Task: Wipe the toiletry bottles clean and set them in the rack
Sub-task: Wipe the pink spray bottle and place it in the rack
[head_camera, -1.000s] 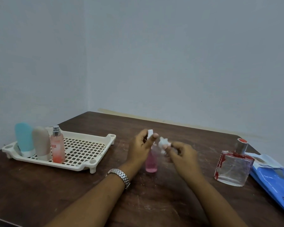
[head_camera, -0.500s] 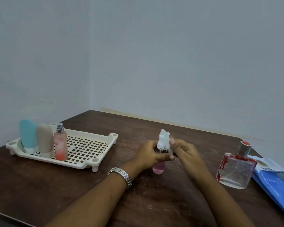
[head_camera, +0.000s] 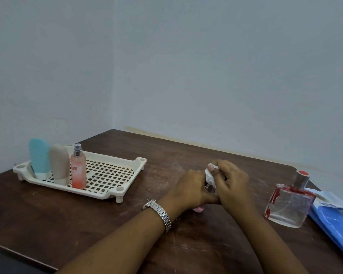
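Two hands were curled at centre, left hand (head_camera: 190,189) gripping the pink bottle (head_camera: 198,209) (mostly hidden), right hand (head_camera: 234,184) pinching a wipe (head_camera: 210,176) over its top, rack (head_camera: 99,193) left, glass bottle (head_camera: 289,204) right.

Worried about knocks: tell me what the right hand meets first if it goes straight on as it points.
The right hand, pinching a white tissue, points left: it likely meets the left hand gripping the pink bottle at once, they touch. The rack lies farther that way.
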Demonstrator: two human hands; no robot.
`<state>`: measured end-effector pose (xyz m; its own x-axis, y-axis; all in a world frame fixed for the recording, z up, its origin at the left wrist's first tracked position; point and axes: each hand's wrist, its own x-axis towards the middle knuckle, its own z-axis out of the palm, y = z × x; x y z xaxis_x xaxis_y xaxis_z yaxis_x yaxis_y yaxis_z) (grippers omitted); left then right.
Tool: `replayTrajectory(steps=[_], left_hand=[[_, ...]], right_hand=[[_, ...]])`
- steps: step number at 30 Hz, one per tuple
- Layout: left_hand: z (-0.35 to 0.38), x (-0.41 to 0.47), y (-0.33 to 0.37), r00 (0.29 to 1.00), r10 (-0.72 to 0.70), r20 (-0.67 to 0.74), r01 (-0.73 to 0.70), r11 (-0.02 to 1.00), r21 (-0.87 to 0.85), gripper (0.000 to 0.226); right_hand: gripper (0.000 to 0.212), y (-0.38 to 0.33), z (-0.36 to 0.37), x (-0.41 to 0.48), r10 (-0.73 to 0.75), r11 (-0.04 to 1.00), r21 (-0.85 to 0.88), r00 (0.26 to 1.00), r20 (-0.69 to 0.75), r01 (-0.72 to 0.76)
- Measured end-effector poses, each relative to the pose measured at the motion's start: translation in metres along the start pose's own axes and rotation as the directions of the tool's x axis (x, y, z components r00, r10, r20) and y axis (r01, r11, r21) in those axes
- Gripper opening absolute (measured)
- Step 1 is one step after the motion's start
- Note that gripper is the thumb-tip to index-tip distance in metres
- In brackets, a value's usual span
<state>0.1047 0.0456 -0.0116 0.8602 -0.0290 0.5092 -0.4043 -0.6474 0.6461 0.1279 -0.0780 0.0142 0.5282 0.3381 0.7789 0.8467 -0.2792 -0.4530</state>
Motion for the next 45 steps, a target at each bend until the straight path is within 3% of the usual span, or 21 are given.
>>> replayTrajectory(steps=[6, 11, 15, 17, 24, 30, 35, 39, 45], left_hand=[[0.001, 0.000, -0.003, 1.000, -0.006, 0.018, 0.006, 0.999, -0.046, 0.033], [-0.001, -0.001, -0.006, 0.999, -0.024, 0.031, 0.027, 0.995, -0.097, 0.049], [-0.005, 0.000, -0.007, 0.998, -0.049, 0.046, 0.056, 0.982, -0.179, 0.027], [-0.007, -0.001, -0.005, 0.998, -0.040, 0.055, 0.051, 0.974, -0.222, 0.023], [-0.005, 0.001, -0.008, 0.996, -0.022, 0.084, 0.041, 0.973, -0.228, 0.024], [-0.004, 0.002, -0.010, 0.995, 0.004, 0.102, 0.022, 0.968, -0.249, 0.039], [-0.006, 0.004, -0.009, 0.995, 0.011, 0.103, 0.017, 0.964, -0.267, 0.016], [-0.004, 0.005, -0.014, 0.995, -0.018, 0.094, 0.045, 0.954, -0.295, 0.018], [-0.003, 0.004, -0.013, 0.995, -0.041, 0.092, 0.070, 0.943, -0.326, 0.022]], right_hand=[[0.026, -0.002, -0.001, -0.001, 0.135, 0.970, 0.203, 0.991, -0.009, -0.131], [0.023, -0.008, -0.003, -0.001, 0.303, 0.807, 0.502, 0.947, 0.102, -0.312], [0.018, -0.009, -0.005, -0.002, 0.282, 0.737, 0.564, 0.927, 0.246, -0.374], [0.018, -0.008, -0.005, -0.002, 0.277, 0.747, 0.551, 0.927, 0.253, -0.374], [0.006, -0.004, -0.004, 0.001, 0.266, 0.847, 0.460, 0.962, 0.066, -0.266], [0.008, 0.000, -0.004, 0.003, 0.270, 0.836, 0.468, 0.957, 0.105, -0.288], [0.014, -0.003, 0.000, 0.004, 0.140, 0.962, 0.231, 0.989, 0.052, -0.148], [0.005, 0.000, 0.001, 0.007, 0.079, 0.995, 0.061, 0.997, 0.024, -0.080], [0.009, -0.002, 0.001, 0.008, 0.058, 0.998, -0.035, 0.998, 0.031, -0.057]])
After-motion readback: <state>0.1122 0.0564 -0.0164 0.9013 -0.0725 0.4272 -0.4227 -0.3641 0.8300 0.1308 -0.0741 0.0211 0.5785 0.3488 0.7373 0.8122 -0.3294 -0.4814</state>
